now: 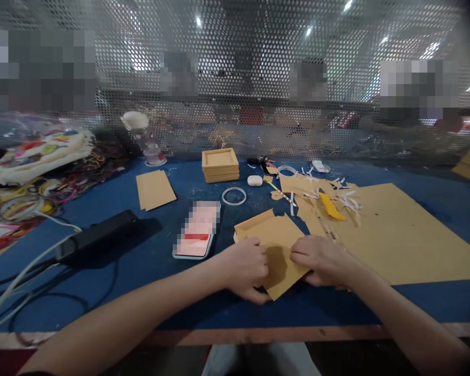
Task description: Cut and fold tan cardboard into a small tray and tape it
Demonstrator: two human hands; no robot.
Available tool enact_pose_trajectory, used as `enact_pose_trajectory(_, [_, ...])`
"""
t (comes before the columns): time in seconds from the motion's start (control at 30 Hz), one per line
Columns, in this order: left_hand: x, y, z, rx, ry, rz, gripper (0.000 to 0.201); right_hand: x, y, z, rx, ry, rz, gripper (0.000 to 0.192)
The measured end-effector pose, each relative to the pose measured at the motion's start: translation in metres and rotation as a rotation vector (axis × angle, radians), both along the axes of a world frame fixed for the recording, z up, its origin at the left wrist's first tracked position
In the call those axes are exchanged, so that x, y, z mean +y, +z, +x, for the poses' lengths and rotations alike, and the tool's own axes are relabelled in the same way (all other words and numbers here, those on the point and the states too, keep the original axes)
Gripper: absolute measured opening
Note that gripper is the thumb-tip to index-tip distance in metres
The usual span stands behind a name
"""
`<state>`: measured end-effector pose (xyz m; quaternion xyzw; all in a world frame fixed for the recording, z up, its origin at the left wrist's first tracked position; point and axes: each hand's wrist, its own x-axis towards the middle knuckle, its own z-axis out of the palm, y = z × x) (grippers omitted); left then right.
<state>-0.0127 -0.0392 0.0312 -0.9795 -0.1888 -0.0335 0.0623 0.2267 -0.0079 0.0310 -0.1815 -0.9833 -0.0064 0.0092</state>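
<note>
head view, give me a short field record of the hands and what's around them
surface: blue table
left hand: grips the left edge of the card piece
right hand: grips the right edge of the same piece
card piece: brown, flat, low over the table between both hands
right of hands: large card sheet, with scraps and a yellow cutter
left of hands: phone, black box with cables
behind: tape ring, stack of trays, small card stack

Craft wkshop: card scraps (337,196), mesh screen (258,78)
</note>
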Motion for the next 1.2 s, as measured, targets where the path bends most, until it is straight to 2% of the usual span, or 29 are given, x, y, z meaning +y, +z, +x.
enact_pose_trajectory(0.1, [0.009,0.004,-0.008,0.032,0.017,0.045,0.047,-0.01,-0.007,-0.008,-0.064,0.015,0.139,0.007])
enact_pose_trajectory(0.23, [0.018,0.009,-0.018,0.042,0.087,0.069,0.034,-0.018,-0.01,-0.015,-0.038,-0.018,0.156,0.008])
enact_pose_trajectory(0.37, [0.022,0.008,-0.021,0.041,0.148,0.074,0.017,-0.012,-0.009,-0.013,0.061,-0.05,0.064,0.013])
enact_pose_trajectory(0.47, [0.02,0.006,-0.02,0.033,0.182,0.05,0.013,-0.009,-0.009,-0.012,0.079,-0.067,-0.032,0.012])
enact_pose_trajectory(0.63, [0.01,0.013,-0.02,0.021,0.192,-0.079,0.018,-0.005,-0.006,-0.011,0.165,-0.143,-0.191,0.016])
enact_pose_trajectory(0.8, [0.01,0.017,-0.017,-0.037,0.173,-0.227,0.04,0.003,-0.007,-0.008,0.332,-0.22,-0.378,0.018])
enact_pose_trajectory(0.97, [0.017,0.015,-0.017,-0.052,0.251,-0.358,0.025,0.003,-0.005,-0.008,0.347,-0.27,-0.433,0.014])
enact_pose_trajectory(1.07, [0.02,0.016,-0.02,-0.067,0.281,-0.433,0.025,0.003,-0.001,-0.005,0.361,-0.29,-0.492,0.012])
enact_pose_trajectory(1.2, [0.02,0.019,-0.021,-0.058,0.269,-0.488,0.027,0.007,0.004,-0.002,0.353,-0.196,-0.567,0.015])
